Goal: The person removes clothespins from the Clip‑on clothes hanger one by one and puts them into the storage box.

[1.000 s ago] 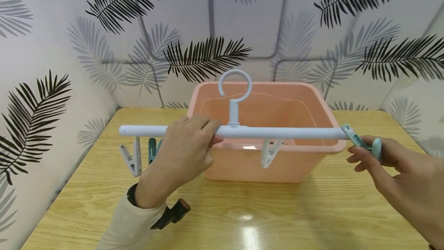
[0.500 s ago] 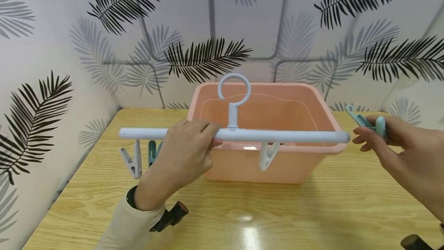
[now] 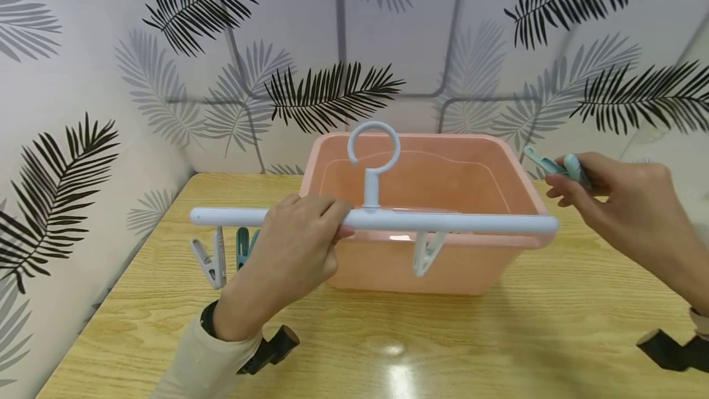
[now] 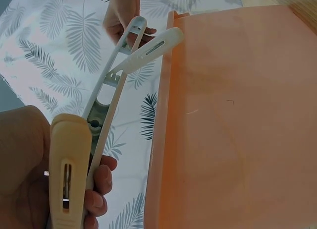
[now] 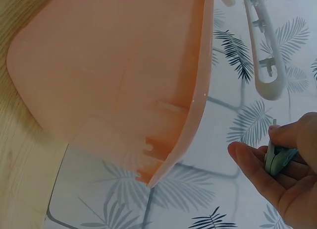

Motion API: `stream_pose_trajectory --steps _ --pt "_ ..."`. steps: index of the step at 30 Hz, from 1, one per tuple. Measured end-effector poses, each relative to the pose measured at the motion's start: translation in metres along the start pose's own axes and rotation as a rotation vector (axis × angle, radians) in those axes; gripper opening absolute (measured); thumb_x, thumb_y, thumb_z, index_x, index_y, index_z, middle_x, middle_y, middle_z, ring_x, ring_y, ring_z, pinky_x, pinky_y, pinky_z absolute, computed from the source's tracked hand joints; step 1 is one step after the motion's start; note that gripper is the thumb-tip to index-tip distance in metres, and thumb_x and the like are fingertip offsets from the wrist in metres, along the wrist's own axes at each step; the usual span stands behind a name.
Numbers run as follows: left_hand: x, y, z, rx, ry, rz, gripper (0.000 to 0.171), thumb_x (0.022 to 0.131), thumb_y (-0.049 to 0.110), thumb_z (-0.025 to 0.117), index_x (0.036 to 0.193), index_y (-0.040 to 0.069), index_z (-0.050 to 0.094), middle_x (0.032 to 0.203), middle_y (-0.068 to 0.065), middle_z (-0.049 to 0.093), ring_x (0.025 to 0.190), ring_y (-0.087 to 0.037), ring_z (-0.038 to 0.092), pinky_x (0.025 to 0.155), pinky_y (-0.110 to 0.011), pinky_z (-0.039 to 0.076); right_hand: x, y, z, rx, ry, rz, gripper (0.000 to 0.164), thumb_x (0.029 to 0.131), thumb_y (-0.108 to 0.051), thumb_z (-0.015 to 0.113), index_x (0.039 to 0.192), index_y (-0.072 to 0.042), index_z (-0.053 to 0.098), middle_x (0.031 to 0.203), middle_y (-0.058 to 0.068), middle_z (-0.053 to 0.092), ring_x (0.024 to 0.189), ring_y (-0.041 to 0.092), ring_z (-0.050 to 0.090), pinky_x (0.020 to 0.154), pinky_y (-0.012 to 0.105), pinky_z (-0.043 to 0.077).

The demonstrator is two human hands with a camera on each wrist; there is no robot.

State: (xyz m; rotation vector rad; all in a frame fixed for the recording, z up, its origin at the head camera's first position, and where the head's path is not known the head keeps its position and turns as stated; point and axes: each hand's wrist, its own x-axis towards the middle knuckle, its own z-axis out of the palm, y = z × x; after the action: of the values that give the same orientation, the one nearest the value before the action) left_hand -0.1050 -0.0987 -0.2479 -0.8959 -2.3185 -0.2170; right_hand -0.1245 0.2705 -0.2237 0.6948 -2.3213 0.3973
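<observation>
My left hand point(image 3: 293, 245) grips the pale blue bar of a clip hanger point(image 3: 454, 221) left of its round hook. Below the bar hang a grey-white clip point(image 3: 213, 260) and a teal clip point(image 3: 242, 245), partly covered by my left wrist. A white clip point(image 3: 426, 254) hangs right of the hook. My right hand point(image 3: 620, 196) pinches a light green clothespin point(image 3: 554, 167), apart from the bar and above its right end. The right wrist view shows this clothespin point(image 5: 276, 158) between thumb and fingers, near the hanger's bare rounded end point(image 5: 270, 85).
A pink plastic basin point(image 3: 410, 273) stands on the wooden table point(image 3: 343, 337) just behind the hanger; what lies at its bottom is mostly hidden. The wall point(image 3: 388, 36) with leaf patterns rises behind the table. Dark wrist camera mounts point(image 3: 271, 350) sit at both wrists.
The light green clothespin has come off the bar's right end in my right hand, first moving right, then up and back left. The left hand stays put; the hanger has dipped slightly.
</observation>
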Motion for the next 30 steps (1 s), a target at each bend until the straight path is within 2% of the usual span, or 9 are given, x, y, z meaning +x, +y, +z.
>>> stream_pose_trajectory --steps 4,5,7,14,16,20,24,27,30 --pt "-0.001 -0.001 0.000 -0.002 0.009 0.005 0.012 0.089 0.014 0.068 0.087 0.004 0.063 0.076 -0.003 0.062 0.065 -0.019 0.055 0.057 -0.030 0.041 0.009 0.007 0.007 -0.001 -0.016 -0.043 0.023 0.075 0.012 0.074 0.094 0.002 0.067 0.078 0.015 0.072 0.060 0.001 0.066 0.047 0.009 0.041" --pt "-0.001 -0.001 -0.001 -0.001 0.010 0.004 0.012 0.088 0.015 0.068 0.087 0.004 0.063 0.076 -0.003 0.062 0.065 -0.019 0.055 0.057 -0.030 0.041 0.012 0.008 0.008 -0.001 -0.018 -0.056 0.022 0.075 0.011 0.074 0.093 0.001 0.067 0.077 0.014 0.072 0.058 0.001 0.065 0.047 0.011 0.042" --pt "-0.002 -0.001 -0.001 0.001 0.011 0.001 0.011 0.088 0.014 0.068 0.086 0.005 0.063 0.076 -0.003 0.061 0.064 -0.018 0.054 0.056 -0.029 0.040 0.017 0.011 0.011 -0.003 -0.026 -0.073 0.018 0.076 0.008 0.074 0.087 -0.003 0.066 0.072 0.010 0.071 0.056 0.013 0.067 0.048 0.011 0.043" --pt "-0.004 -0.003 -0.002 0.005 0.013 -0.001 0.013 0.088 0.014 0.068 0.082 0.006 0.060 0.073 -0.002 0.058 0.062 -0.017 0.051 0.055 -0.029 0.037 0.034 0.019 0.025 0.025 -0.046 -0.097 0.024 0.077 0.002 0.076 0.073 -0.012 0.057 0.066 0.001 0.069 0.057 0.009 0.066 0.055 0.010 0.044" --pt "-0.004 -0.003 -0.002 0.006 0.013 0.001 0.013 0.088 0.014 0.068 0.082 0.006 0.060 0.073 -0.002 0.058 0.062 -0.017 0.051 0.055 -0.029 0.037 0.037 0.023 0.029 0.021 -0.051 -0.111 0.027 0.077 0.002 0.077 0.071 -0.013 0.055 0.067 0.002 0.069 0.058 0.014 0.067 0.053 0.011 0.042" --pt "-0.003 -0.002 -0.002 0.009 0.014 0.008 0.012 0.088 0.014 0.068 0.083 0.006 0.061 0.074 -0.002 0.060 0.063 -0.018 0.053 0.055 -0.029 0.038 0.043 0.029 0.037 0.011 -0.088 -0.117 0.026 0.078 0.001 0.076 0.071 -0.012 0.055 0.069 0.001 0.067 0.053 0.010 0.058 0.049 0.016 0.033" --pt "-0.003 -0.002 -0.002 0.012 0.019 0.009 0.013 0.088 0.014 0.069 0.083 0.006 0.061 0.073 -0.002 0.059 0.062 -0.018 0.052 0.054 -0.029 0.037 0.052 0.030 0.044 0.023 -0.150 -0.117 0.030 0.081 -0.003 0.075 0.070 -0.014 0.049 0.061 -0.006 0.049 0.051 0.005 0.038 0.050 0.021 0.028" --pt "-0.003 -0.001 -0.002 0.005 0.016 0.005 0.012 0.088 0.014 0.069 0.084 0.006 0.061 0.073 -0.002 0.059 0.062 -0.017 0.051 0.054 -0.028 0.036 0.058 0.030 0.048 0.033 -0.187 -0.134 0.035 0.081 -0.005 0.076 0.069 -0.014 0.044 0.059 -0.006 0.032 0.052 0.007 0.031 0.052 0.023 0.027" --pt "-0.003 0.000 -0.002 -0.003 0.010 0.000 0.010 0.088 0.014 0.069 0.085 0.006 0.063 0.074 -0.002 0.060 0.062 -0.017 0.051 0.055 -0.028 0.036 0.061 0.031 0.053 0.033 -0.216 -0.145 0.036 0.083 -0.007 0.074 0.069 -0.014 0.042 0.059 -0.006 0.030 0.051 0.008 0.031 0.052 0.025 0.028"
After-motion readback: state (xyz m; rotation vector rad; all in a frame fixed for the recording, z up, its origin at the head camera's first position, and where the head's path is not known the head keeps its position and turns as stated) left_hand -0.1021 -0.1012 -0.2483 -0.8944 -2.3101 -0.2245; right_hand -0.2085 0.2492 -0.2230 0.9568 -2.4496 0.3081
